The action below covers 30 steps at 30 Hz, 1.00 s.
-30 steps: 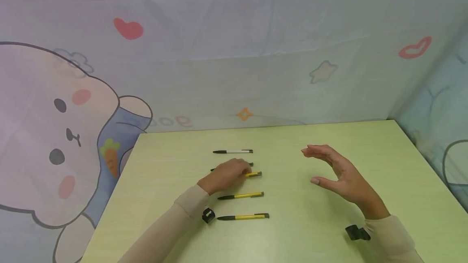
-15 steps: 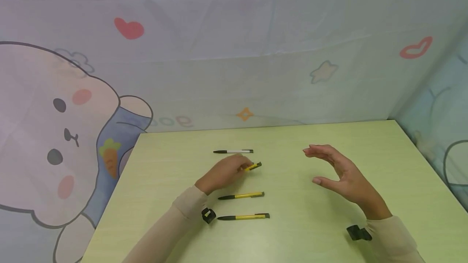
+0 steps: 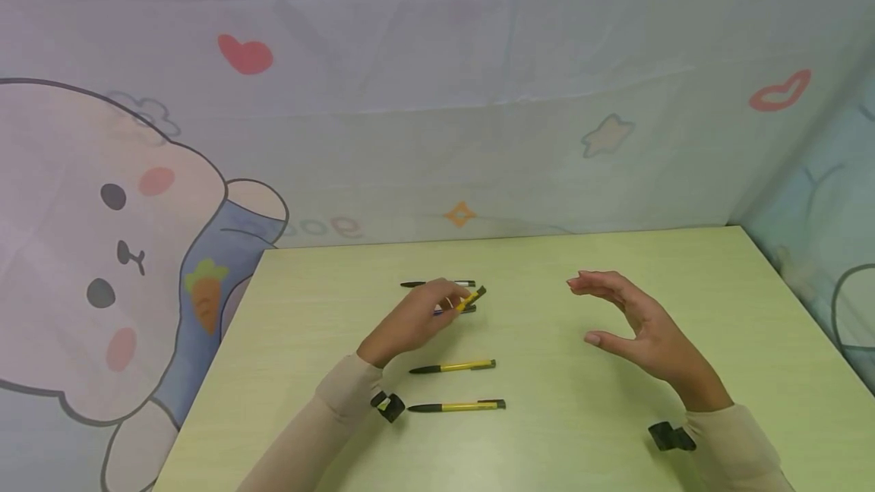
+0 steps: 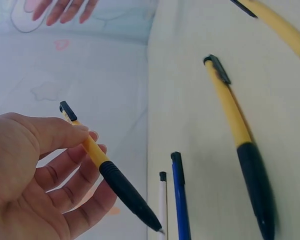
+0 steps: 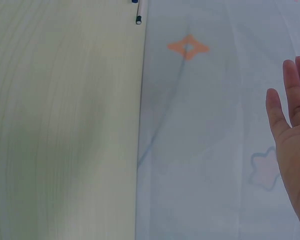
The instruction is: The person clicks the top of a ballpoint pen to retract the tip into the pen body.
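My left hand (image 3: 415,321) pinches a yellow pen (image 4: 93,150) with a black grip between thumb and fingertips, raised off the table and tilted. Below and behind it lie a blue pen (image 4: 180,200) and, farther back, a white pen (image 4: 163,197) with a black grip, partly covered by the hand in the head view. Two more yellow pens lie nearer the front, a middle yellow pen (image 3: 461,366) and a front yellow pen (image 3: 465,405). On the right, my right hand (image 3: 639,329) hovers over the table, thumb and fingers apart, holding nothing.
The pens lie on a pale yellow-green table (image 3: 560,424). A printed cloth (image 3: 424,97) hangs behind its back edge. Each wrist carries a small black device, a left one (image 3: 391,406) and a right one (image 3: 671,436).
My left hand has taken the yellow pen up from the table, moving it slightly away and tilting its clip end upward. The blue pen shows beneath. My right hand has stayed in place.
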Each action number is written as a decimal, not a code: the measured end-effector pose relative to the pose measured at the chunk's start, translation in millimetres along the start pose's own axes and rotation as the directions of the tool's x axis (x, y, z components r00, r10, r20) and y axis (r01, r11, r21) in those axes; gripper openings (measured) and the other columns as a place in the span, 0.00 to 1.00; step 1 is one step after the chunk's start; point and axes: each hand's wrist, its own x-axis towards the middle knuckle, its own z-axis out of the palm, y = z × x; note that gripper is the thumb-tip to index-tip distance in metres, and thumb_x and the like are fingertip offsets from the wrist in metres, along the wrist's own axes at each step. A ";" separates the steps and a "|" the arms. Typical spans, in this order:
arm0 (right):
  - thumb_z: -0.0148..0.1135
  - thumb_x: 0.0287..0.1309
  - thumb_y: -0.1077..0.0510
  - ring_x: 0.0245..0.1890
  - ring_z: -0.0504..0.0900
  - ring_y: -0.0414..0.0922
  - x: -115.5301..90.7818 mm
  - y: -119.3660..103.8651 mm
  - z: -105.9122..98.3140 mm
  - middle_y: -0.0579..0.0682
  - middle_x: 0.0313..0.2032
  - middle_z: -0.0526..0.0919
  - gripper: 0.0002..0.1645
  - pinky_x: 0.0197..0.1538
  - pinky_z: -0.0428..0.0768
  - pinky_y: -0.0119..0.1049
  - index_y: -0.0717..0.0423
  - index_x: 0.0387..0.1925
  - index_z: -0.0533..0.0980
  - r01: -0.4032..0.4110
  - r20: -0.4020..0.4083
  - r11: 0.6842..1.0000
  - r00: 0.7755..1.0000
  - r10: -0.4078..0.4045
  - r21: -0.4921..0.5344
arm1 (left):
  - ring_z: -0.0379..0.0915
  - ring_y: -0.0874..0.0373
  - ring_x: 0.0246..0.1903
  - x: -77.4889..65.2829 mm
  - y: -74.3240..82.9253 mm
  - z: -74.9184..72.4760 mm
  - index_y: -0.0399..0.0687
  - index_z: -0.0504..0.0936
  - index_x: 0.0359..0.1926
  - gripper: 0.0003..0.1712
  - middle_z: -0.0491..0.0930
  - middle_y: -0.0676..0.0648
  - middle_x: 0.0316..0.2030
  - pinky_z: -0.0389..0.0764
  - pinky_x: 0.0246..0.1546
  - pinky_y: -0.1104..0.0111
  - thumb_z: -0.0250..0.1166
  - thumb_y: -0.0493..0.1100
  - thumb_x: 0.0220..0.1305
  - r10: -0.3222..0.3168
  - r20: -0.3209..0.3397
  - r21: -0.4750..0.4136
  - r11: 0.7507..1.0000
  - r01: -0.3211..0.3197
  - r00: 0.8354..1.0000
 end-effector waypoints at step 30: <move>0.67 0.43 0.86 0.64 0.74 0.53 -6.9 18.8 -4.1 0.66 0.61 0.74 0.48 0.71 0.67 0.34 0.79 0.68 0.60 0.014 -0.001 1.000 1.000 -0.014 -0.009 | 0.79 0.57 0.48 -14.2 32.0 -10.1 0.49 0.77 0.60 0.16 0.81 0.48 0.50 0.86 0.45 0.64 0.62 0.38 0.73 -0.099 -0.041 -0.406 0.911 0.074 0.994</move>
